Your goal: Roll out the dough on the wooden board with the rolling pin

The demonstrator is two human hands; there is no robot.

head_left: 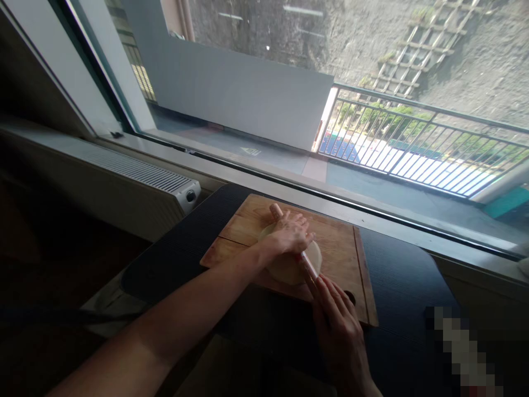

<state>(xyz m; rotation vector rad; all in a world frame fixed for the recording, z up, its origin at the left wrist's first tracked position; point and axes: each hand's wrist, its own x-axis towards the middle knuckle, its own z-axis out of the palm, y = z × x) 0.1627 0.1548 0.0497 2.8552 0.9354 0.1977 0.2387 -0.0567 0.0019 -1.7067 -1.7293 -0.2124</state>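
A round, flat sheet of pale dough point(285, 271) lies on a wooden cutting board point(336, 259). Across the dough runs a slim, light rolling pin point(309, 267), slanting from the far left to the near right. My left hand point(292, 232) is closed over its upper part, the palm pressing down on it above the dough. Around the near end of the pin my right hand point(339, 311) is closed, at the board's front edge. Both hands hide parts of the pin, and my left hand and forearm cover some of the dough.
The board rests on a dark table point(407, 281) with rounded corners, pushed against a window sill point(264, 182). To the left stands a white radiator point(144, 179). A dark hole point(350, 298) shows near the board's front edge. Beyond the glass are a balcony and railing point(397, 138).
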